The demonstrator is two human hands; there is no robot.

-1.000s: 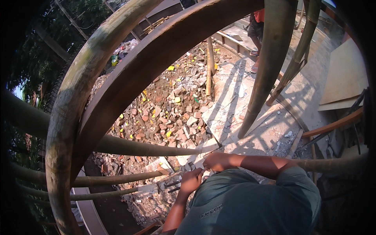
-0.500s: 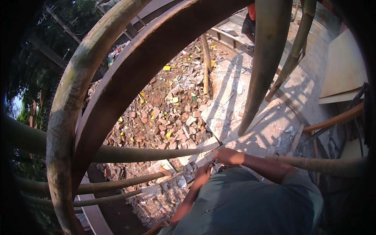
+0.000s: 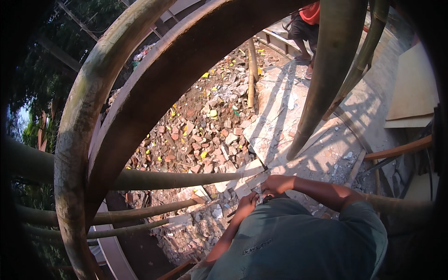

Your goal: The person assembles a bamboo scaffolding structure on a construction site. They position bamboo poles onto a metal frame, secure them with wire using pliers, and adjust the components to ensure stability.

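Observation:
I look down past thick bamboo poles (image 3: 79, 140) at my own green shirt (image 3: 298, 242). My left hand (image 3: 246, 204) and my right hand (image 3: 276, 185) meet just in front of my chest, nearly touching. My right hand's fingers curl over a small dark thing (image 3: 267, 198) that is too small to make out. My left hand is beside it with bent fingers, and its grip is hidden. A horizontal bamboo pole (image 3: 186, 178) runs just beyond both hands.
Far below lies a heap of broken bricks and rubble (image 3: 205, 126) beside a pale concrete slab (image 3: 280, 112). Another person in a red top (image 3: 308, 18) stands at the slab's far end. Flat boards (image 3: 413, 93) lie at the right.
The view has tilted so the person in red shows more at the top. My two hands stay together in front of my chest, shifted slightly right in the picture.

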